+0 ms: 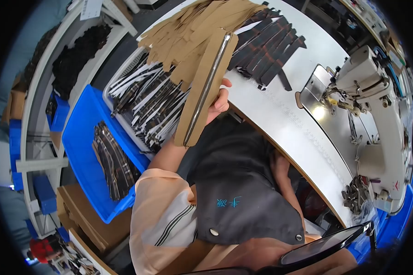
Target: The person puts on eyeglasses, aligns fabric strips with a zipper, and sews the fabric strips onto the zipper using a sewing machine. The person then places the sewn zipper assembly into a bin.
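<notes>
Upright in my left hand is a long brown card-like strip with a dark, metal-toothed zipper running down its length. The fingertips show at the strip's right edge, and the rest of the hand is behind it. The strip's upper end overlaps a pile of brown strips. Dark plaid strips lie to the right of it on the white table. My right forearm reaches down by the table's edge; its hand is in shadow, with the fingers hidden.
A white sewing machine stands at the right, with dark pieces near its base. At the left are a blue bin holding plaid pieces, a crate of striped strips, a cardboard box and a shelf rack.
</notes>
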Motion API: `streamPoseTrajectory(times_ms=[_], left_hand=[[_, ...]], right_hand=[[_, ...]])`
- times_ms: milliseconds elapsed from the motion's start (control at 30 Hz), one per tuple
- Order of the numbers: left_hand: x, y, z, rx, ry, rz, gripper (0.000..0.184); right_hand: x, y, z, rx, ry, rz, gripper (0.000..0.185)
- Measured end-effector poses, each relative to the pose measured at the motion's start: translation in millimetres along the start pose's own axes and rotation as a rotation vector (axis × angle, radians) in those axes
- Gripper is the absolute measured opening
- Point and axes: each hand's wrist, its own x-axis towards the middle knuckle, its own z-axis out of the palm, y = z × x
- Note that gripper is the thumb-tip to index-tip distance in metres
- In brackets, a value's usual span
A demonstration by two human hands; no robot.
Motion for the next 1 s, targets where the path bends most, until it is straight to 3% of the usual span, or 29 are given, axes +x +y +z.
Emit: streamPoseTrajectory(times_ms=[67,167,267,333,400,533,600,700,900,1000], left_hand=[[-6,2,2,0.097,0.053,0.018,0.053],[-14,8,1,0.065,0.011,-0.027,0.053],[-25,4,9,-0.032,0.001,-0.071,0.052],[-30,-5,15,-0.120,-0.077,-0.137,0.052],[-35,-19,37,-0.189,-0.060,-0.277,0.052],[-53,-64,67,-0.522,0.040,-0.620,0.048],[-63,-84,67,-0.610,0.025,-0.662,0.046],[-64,-90,70,-0.710,0.024,-0.709,0.047],[-64,-99,49,-0.760,-0.116,-0.724,0.049],[-59,-100,49,-0.790,-0.159,-0.707,0.050]], right_hand=[[5,27,47,-0.445,-0.133,-0.097,0.011],[-5,36,64,-0.363,-0.077,-0.406,0.012],[3,-19,-12,-0.365,-0.515,-0.271,0.015],[-2,-70,-82,0.064,-0.187,-0.382,0.011],[13,-113,-147,0.415,-0.103,-0.468,0.009],[41,-109,-196,0.298,0.248,-0.308,0.007],[64,-100,-191,0.389,0.320,-0.347,0.005],[77,-85,-175,0.285,0.231,-0.404,0.014],[89,-94,-197,-0.325,0.085,-0.670,0.013],[91,-101,-196,-0.457,0.048,-0.820,0.012]])
